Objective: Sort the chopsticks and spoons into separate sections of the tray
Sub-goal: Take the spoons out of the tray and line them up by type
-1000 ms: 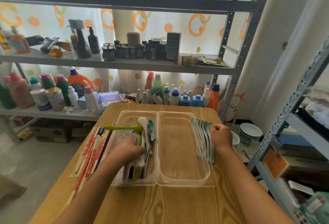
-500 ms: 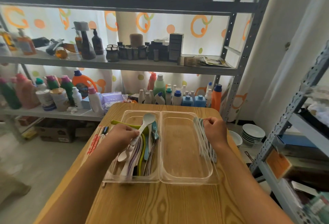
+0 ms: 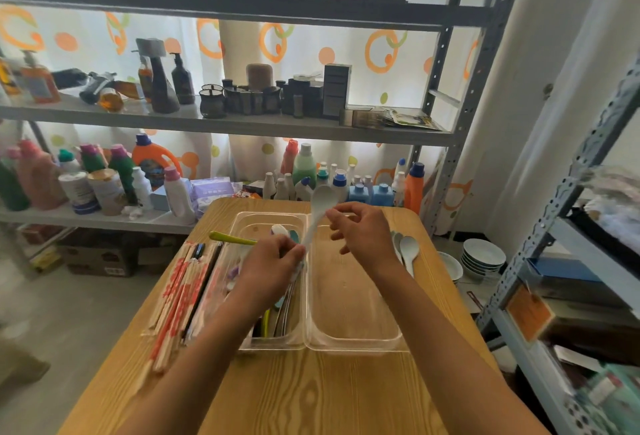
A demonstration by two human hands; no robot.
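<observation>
A white spoon is held upright above a clear two-section tray on a wooden table, its handle pinched low in the grip of the left hand. The right hand is raised beside the neck of the spoon, fingers loosely curled; whether thumb and forefinger actually touch the spoon cannot be told. The left section of the tray is seen crowded with mixed cutlery, a green-handled utensil jutting over its far-left rim, while the right section appears bare. A row of grey-white spoons is laid on the table just beside the tray's right rim, and wrapped chopsticks are spread on the table along its left side, outside the tray.

The spoon is judged to be mid-transfer between the hands, and here the risk is thought greatest: a release by the left grip before the right has closed could let the smooth spoon drop onto the hard plastic, where it might crack or bounce off the table. A further hazard is posed by the chopsticks near the left forearm; a careless sweep could push them over the table edge. The light tray could also be nudged against the spoons at the table's right edge, and some might be sent toward the stacked bowls on the floor.
</observation>
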